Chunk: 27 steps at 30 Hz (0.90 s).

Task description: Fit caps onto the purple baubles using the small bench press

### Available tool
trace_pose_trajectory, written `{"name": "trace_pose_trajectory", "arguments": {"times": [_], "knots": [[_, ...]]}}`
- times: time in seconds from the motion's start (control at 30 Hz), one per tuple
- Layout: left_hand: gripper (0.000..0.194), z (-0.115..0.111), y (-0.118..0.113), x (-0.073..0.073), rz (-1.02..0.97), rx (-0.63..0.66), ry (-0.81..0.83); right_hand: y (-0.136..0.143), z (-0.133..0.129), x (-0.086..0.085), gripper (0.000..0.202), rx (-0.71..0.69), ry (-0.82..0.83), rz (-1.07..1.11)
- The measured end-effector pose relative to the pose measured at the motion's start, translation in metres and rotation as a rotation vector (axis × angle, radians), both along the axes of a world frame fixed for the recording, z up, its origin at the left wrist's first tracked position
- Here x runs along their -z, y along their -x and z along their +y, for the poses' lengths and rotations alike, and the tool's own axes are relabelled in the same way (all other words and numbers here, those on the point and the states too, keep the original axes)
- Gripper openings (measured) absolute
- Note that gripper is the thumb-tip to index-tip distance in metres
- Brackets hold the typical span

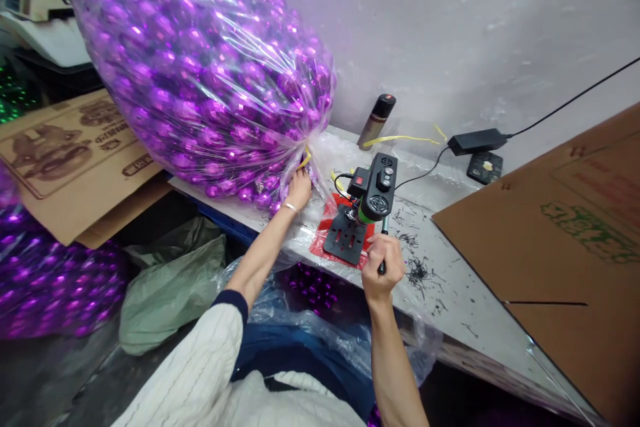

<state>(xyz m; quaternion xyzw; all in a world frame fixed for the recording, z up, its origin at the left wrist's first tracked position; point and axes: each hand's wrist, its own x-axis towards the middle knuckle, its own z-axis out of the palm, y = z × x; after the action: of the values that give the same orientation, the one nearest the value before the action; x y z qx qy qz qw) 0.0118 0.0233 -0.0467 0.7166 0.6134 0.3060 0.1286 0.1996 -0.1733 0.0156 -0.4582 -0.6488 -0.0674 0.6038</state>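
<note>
A big clear plastic bag [215,67] full of shiny purple balls leans on the bench, gathered near a yellow tie [306,157]. My left hand [299,192] reaches in at the gathered mouth, among the balls and film. Its fingertips are hidden, so what they hold, if anything, does not show. To the right stands a small black bench press [380,188] on a slotted base plate [345,235], over a red sheet [320,240]. My right hand [383,264] is closed round the press's black lever handle [385,225].
Behind the press are a spray can [376,121], a yellow strip [400,139] and a black power adapter [479,141] with its cable. Black bits [418,272] litter the bench. Cardboard boxes flank it at right [565,233] and left [75,167]. A green sack [170,287] lies lower left.
</note>
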Motion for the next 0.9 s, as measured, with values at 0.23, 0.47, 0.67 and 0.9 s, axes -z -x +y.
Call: {"name": "trace_pose_trajectory", "arguments": {"times": [0.23, 0.47, 0.67, 0.9], "knots": [[0.041, 0.033, -0.006, -0.017, 0.059, 0.035, 0.119, 0.000, -0.002, -0.001, 0.025, -0.013, 0.011, -0.019], [0.055, -0.063, 0.005, -0.021, -0.341, 0.153, 0.021, 0.001, 0.001, -0.016, 0.027, 0.018, 0.023, 0.006], [0.059, -0.148, -0.039, 0.020, -0.829, 0.278, 0.199, 0.000, 0.005, -0.033, 0.030, 0.029, 0.052, 0.058], [0.064, -0.146, -0.061, 0.049, -0.517, 0.317, -0.001, -0.002, 0.004, -0.033, 0.029, 0.012, 0.070, 0.033]]}}
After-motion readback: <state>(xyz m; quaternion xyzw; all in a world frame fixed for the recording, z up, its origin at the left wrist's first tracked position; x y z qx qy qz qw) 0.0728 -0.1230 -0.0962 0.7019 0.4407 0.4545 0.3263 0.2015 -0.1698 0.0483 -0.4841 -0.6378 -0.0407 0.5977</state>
